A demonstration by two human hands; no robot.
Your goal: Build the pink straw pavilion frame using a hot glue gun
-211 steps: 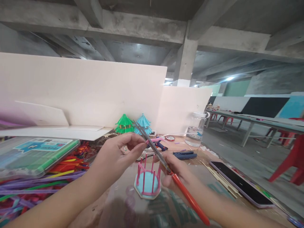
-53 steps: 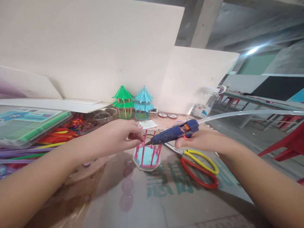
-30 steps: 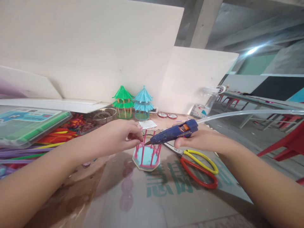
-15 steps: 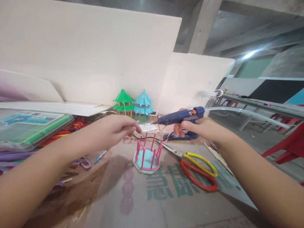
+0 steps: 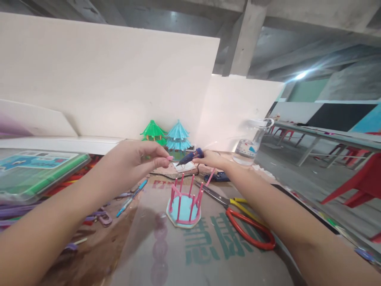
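Between thumb and fingers my left hand (image 5: 149,157) pinches a small pink piece (image 5: 170,158), raised above the work surface. My right hand (image 5: 210,159) grips a dark blue glue gun (image 5: 190,157), its nozzle angled down and left over a white paper scrap (image 5: 182,167). Below both hands stands a pink-posted model base (image 5: 184,206), an octagonal light-blue floor with upright pink sticks around its edge. To its right lie scissors (image 5: 238,216) with red and yellow handles, blades toward the back. A pink strip (image 5: 210,177) sticks up near the blade tips.
Green (image 5: 153,133) and blue (image 5: 177,137) pagoda models stand at the back against a white board (image 5: 104,79). A clear plastic case (image 5: 41,171) sits left above colored strips. A blue pen (image 5: 131,198) lies nearby. At right are a water jug (image 5: 248,143) and red chairs (image 5: 351,182).
My right hand has moved left and away from me, tipping the glue gun from level to nozzle-down. The view has tilted up slightly. My left hand now shows its pinch more plainly.
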